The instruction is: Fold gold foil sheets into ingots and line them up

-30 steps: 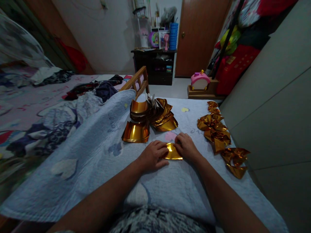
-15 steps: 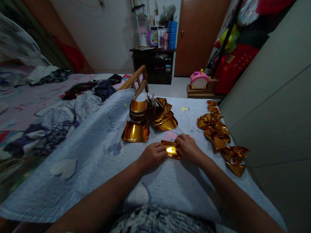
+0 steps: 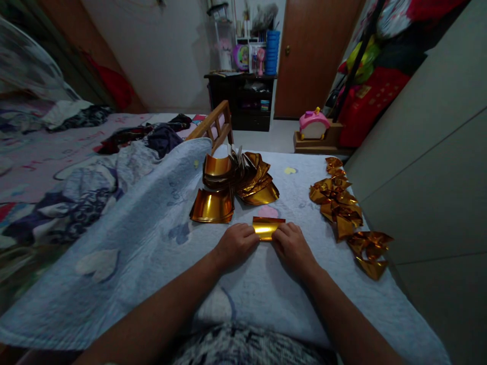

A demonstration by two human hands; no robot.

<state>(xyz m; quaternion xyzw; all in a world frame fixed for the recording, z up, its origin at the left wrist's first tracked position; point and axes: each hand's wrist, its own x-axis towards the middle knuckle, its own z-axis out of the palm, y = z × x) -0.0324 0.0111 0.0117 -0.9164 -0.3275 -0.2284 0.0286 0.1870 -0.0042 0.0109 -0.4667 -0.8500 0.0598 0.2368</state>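
A small sheet of shiny gold foil paper (image 3: 268,229) is held between my two hands, curled along its length. My left hand (image 3: 239,243) has its fingers closed on the left end. The right end is gripped by my right hand (image 3: 292,243), thumb underneath out of sight. Beyond them lie fanned stacks of gold foil paper (image 3: 213,205), some sheets curved and showing pale backs. To the right, several folded gold foil pieces (image 3: 342,213) run in a row along the edge of the blue cloth.
A light blue cloth with heart prints (image 3: 152,243) covers the surface before me. On the left is a bed (image 3: 129,121) with rumpled clothes. A wooden rail (image 3: 218,121) stands at the far end. A pale cabinet (image 3: 426,167) borders the right side.
My right hand has slid down to the lower right end of the sheet. The sheet now looks more rolled, with its upper edge showing between the hands.
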